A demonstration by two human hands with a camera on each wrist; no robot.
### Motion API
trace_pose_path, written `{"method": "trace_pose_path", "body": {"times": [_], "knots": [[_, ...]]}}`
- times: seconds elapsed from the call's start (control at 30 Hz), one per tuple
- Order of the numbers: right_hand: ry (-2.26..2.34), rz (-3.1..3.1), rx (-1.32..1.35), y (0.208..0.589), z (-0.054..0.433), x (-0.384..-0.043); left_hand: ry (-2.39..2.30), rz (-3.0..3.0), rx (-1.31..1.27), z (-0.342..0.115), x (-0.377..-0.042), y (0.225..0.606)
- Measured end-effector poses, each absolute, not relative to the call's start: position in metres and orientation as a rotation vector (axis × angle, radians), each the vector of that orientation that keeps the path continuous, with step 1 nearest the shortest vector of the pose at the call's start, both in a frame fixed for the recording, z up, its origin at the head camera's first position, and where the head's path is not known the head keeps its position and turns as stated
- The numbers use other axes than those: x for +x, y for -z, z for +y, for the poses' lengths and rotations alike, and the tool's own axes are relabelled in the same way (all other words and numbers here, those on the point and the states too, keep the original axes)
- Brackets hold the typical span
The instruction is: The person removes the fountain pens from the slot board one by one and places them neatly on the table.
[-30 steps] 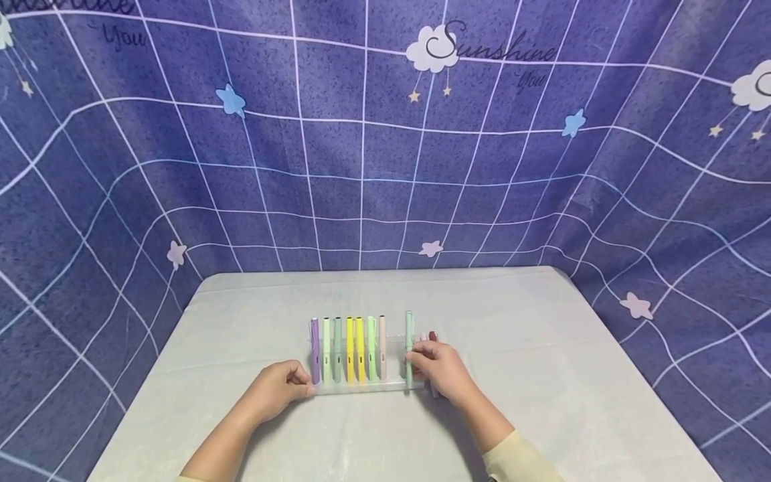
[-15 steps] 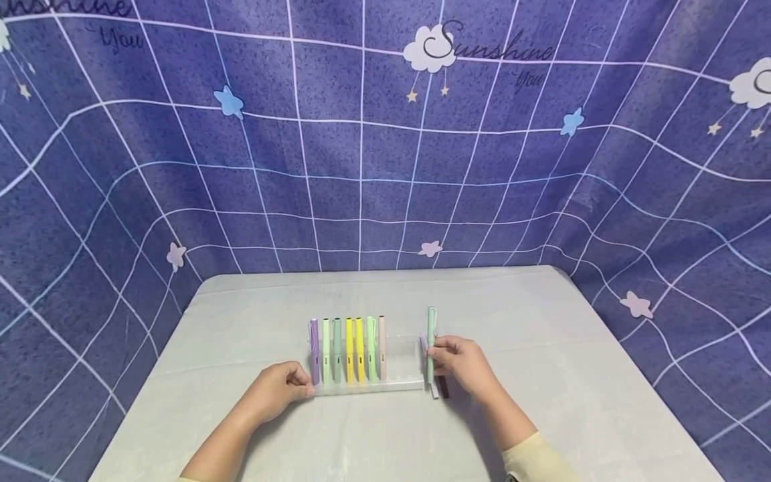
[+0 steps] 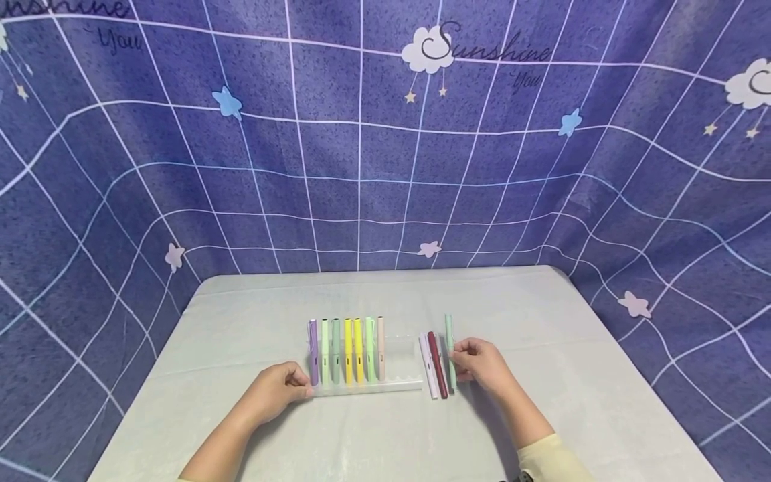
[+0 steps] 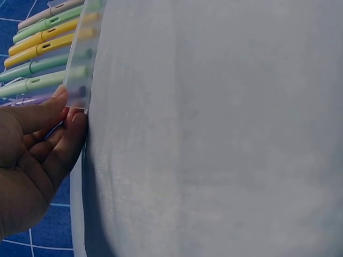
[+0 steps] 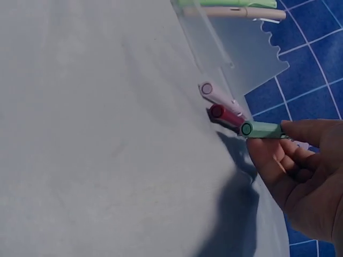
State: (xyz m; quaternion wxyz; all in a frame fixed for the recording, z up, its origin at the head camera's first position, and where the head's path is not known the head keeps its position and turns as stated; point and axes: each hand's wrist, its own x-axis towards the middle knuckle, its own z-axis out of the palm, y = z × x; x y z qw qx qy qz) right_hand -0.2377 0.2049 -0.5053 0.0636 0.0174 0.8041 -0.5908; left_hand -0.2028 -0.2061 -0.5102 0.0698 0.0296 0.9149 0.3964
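Observation:
A clear pen rack (image 3: 405, 385) stands mid-table, its left part filled by a row of several pens. My left hand (image 3: 277, 393) pinches the rack's front left corner, thumb (image 4: 60, 95) on top, beside a purple pen (image 3: 314, 355). Right of the rack, my right hand (image 3: 484, 367) holds a mint-green pen (image 5: 265, 130) between thumb and fingers, close to the tabletop; I cannot tell if it touches. Just left of it, a pale lilac pen (image 3: 429, 365) and a dark red pen (image 3: 438, 367) lie side by side on the table.
The table (image 3: 271, 301) wears a pale cover. A blue-purple grid-patterned curtain (image 3: 325, 147) rises behind and at both sides. In the rack, a beige-pink pen (image 3: 381, 351) is the rightmost; the slots right of it hold no pens.
My right hand has carried the mint-green pen from the rack's right part rightward, past the lilac and red pens, and lowered it. My left hand has stayed at the rack's corner.

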Motion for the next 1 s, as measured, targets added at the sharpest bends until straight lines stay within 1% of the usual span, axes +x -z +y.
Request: {"method": "trace_pose_path", "body": {"times": [0.33,0.67,1.0], "knots": [[1.564,2.527,0.186,0.519,0.203,-0.239,-1.188,2.758,0.094,-0.206,-0.203,0.511],[1.371,2.635,0.16,0.521,0.202,-0.241,-1.183,2.758,0.094,-0.206,-0.205,0.512],[1.365,2.646,0.146,0.522,0.201,-0.241,-1.202,2.748,0.089,-0.207,-0.205,0.512]]}}
